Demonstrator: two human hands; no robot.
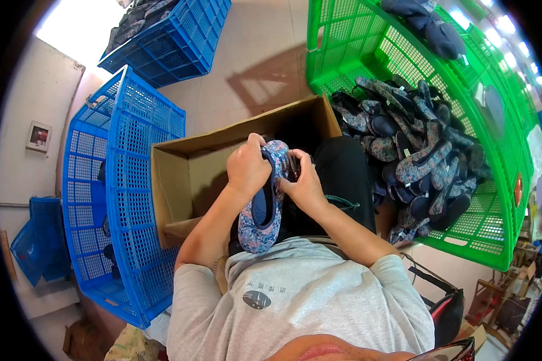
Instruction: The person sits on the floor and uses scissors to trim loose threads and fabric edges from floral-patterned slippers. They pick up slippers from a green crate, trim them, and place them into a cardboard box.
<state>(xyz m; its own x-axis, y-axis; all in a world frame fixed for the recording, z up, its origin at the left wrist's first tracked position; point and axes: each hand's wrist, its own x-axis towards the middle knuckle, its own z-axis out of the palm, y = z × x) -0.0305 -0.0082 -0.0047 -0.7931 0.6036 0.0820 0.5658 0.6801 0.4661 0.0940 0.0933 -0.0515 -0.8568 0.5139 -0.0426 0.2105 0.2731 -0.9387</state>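
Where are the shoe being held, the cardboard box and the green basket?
Shoe (261,206): head view, on its blue insole.
Cardboard box (205,168): head view, on its inner wall.
Green basket (346,45): head view, on its mesh wall.

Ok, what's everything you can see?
Held shoe: one, speckled blue and pink, over the lap
Cardboard box: one, brown, by the lap
Blue crates: two, blue, left and upper left
Green crate: at least one, green, right
Shoe pile: too many to count, speckled and dark, in green crate
Other shoes: several, dark, in upper-left crate
Wall box: one, white and dark, left wall
Flat piece: one, blue, far left
T-shirt: one, grey, on person
Trousers: one pair, black, on person
Left grip: one, bare, shoe's upper left edge
Right grip: one, bare, shoe's right edge
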